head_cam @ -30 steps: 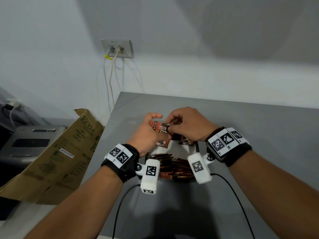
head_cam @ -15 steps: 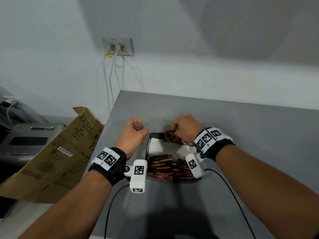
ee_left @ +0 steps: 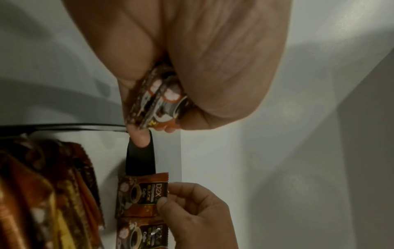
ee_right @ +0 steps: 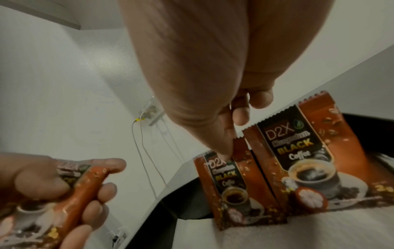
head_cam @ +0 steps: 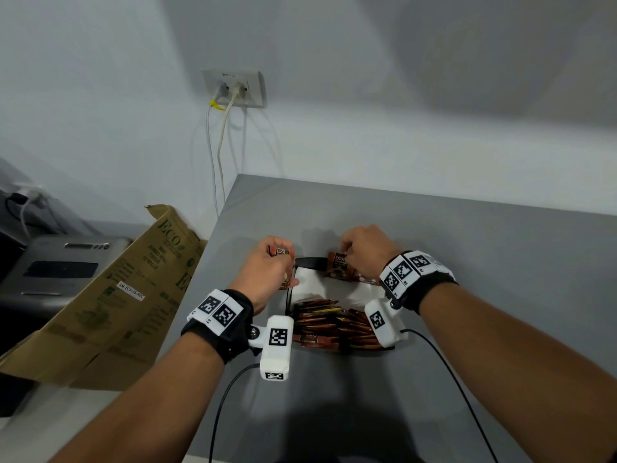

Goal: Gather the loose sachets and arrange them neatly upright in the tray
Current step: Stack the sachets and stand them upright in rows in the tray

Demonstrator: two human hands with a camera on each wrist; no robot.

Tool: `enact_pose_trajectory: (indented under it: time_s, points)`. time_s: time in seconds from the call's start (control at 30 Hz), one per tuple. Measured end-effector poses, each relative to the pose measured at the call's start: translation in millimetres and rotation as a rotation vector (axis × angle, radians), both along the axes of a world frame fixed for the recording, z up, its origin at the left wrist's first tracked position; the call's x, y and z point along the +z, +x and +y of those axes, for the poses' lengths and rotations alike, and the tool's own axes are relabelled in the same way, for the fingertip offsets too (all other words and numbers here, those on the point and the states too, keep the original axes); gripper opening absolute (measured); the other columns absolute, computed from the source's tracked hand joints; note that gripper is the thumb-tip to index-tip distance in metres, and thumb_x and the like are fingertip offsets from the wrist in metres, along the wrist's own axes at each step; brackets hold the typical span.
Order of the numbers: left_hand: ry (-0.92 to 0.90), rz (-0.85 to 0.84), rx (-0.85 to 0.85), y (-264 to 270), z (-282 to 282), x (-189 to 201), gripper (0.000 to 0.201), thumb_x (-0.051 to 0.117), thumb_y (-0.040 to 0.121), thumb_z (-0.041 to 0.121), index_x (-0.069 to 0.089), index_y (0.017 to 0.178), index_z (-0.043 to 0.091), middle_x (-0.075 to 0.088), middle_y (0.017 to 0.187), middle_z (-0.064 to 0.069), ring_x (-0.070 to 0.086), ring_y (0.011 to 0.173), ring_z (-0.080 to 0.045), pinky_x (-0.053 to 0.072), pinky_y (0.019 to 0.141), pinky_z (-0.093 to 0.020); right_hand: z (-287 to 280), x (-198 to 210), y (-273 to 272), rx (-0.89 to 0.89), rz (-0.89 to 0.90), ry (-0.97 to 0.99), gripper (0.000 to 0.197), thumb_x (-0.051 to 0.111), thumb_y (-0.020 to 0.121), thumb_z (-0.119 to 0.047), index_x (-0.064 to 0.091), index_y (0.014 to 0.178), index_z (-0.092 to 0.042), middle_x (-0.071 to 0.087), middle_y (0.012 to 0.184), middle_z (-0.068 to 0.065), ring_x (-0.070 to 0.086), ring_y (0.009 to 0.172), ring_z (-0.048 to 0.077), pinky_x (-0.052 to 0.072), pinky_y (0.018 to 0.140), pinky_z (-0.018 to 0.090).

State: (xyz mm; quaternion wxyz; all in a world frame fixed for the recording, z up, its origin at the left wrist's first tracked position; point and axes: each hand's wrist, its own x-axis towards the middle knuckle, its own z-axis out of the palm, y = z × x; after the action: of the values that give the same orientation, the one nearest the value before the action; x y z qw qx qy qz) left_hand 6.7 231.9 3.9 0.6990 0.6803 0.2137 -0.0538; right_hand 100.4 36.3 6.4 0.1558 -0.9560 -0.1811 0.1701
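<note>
- Black-rimmed rectangular tray with white liner [head_cam: 289, 297]: the landmark, on the grey surface [head_cam: 500, 295].
- Heap of brown foil coffee sachets [head_cam: 329, 324]: tray's near end, lying flat.
- Left hand [head_cam: 267, 272]: outside the tray's left rim, grip curled round a spare bundle of sachets [ee_left: 157, 101].
- Right hand [head_cam: 365, 252]: far end, the nearer hand, fingertips pinching the top edge of an upright sachet [ee_right: 232, 187], long axis vertical, directly below the grip.
- Second standing sachet [ee_right: 309, 160]: just beside it.
</note>
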Motion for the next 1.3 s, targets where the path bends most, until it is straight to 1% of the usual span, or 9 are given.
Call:
enact_pose_trajectory:
  time_s: [0.13,0.23,0.37,0.53,0.63,0.77,0.9,1.1,1.3]
  points:
    - [-0.059,-0.046,-0.071,-2,-5,7,0.034,0.057,0.087,-0.014,0.054,0.109,0.011,0.060,0.095,-0.015,0.061,0.071,-0.026,0.059,0.065,-0.037,4,21,-6,0.022,-0.027,0.171,0.020,0.068,0.088,-0.020,0.072,0.107,-0.018,0.070,0.104,-0.002,0.065,0.094,0.013,0.049,0.082,0.022]
    - [-0.144,-0.076,-0.156,1,-10,13,0.051,0.064,0.080,-0.020,0.050,0.115,0.014,0.067,0.090,-0.015,0.069,0.068,-0.026,0.060,0.063,-0.038,17,46,-18,0.043,0.058,0.425,0.020,0.072,0.083,-0.020,0.074,0.103,-0.024,0.072,0.096,-0.011,0.067,0.088,0.003,0.051,0.081,0.018]
    - [-0.173,-0.118,-0.156,7,-12,14,0.060,0.070,0.072,-0.024,0.050,0.116,0.012,0.068,0.085,-0.013,0.068,0.070,-0.026,0.058,0.066,-0.041,30,59,-22,0.075,0.027,0.461,0.016,0.077,0.078,-0.014,0.077,0.091,-0.024,0.075,0.087,-0.009,0.068,0.083,0.004,0.051,0.082,0.018]
    - [-0.139,-0.145,-0.118,8,-12,12,0.054,0.067,0.073,-0.024,0.057,0.109,0.015,0.066,0.088,-0.007,0.064,0.074,-0.020,0.053,0.065,-0.036,36,59,-21,0.095,0.041,0.443,0.016,0.077,0.076,-0.010,0.075,0.088,-0.022,0.067,0.072,-0.013,0.058,0.061,-0.008,0.039,0.060,0.007]
    - [-0.140,-0.116,-0.082,7,-10,9,0.047,0.074,0.071,-0.013,0.059,0.105,0.016,0.067,0.088,-0.007,0.064,0.073,-0.022,0.052,0.067,-0.038,38,62,-18,0.131,0.065,0.395,0.012,0.076,0.080,-0.011,0.074,0.088,-0.020,0.065,0.072,-0.012,0.057,0.063,-0.004,0.039,0.061,0.010]
    - [-0.039,-0.048,0.065,7,8,1,0.036,0.079,0.080,0.011,0.057,0.107,0.020,0.059,0.102,-0.010,0.057,0.074,-0.017,0.045,0.058,-0.030,30,56,-4,0.063,0.010,0.284,0.014,0.070,0.082,-0.012,0.072,0.084,-0.025,0.068,0.083,-0.011,0.063,0.080,0.006,0.045,0.071,0.021]
    - [-0.014,-0.006,0.183,3,27,-10,0.022,0.066,0.089,0.004,0.056,0.103,0.018,0.055,0.096,-0.008,0.053,0.071,-0.017,0.043,0.059,-0.030,34,35,-4,0.073,0.020,0.075,0.016,0.064,0.087,-0.007,0.073,0.090,-0.019,0.067,0.088,-0.004,0.064,0.084,0.016,0.047,0.069,0.026]
    - [0.022,0.003,0.165,0,29,-15,0.024,0.063,0.090,0.002,0.056,0.109,0.013,0.055,0.093,-0.008,0.054,0.071,-0.017,0.044,0.058,-0.029,53,11,-4,0.072,-0.006,0.021,0.033,0.062,0.078,0.000,0.056,0.065,-0.030,0.071,0.096,0.003,0.067,0.086,0.023,0.057,0.079,0.034]
    - [0.017,0.016,0.145,-1,27,-15,0.024,0.061,0.090,0.000,0.055,0.110,0.011,0.054,0.090,-0.010,0.053,0.067,-0.016,0.043,0.056,-0.029,57,2,-2,0.059,0.004,0.022,0.025,0.061,0.082,0.000,0.062,0.076,-0.024,0.069,0.099,0.006,0.064,0.086,0.024,0.055,0.078,0.033]
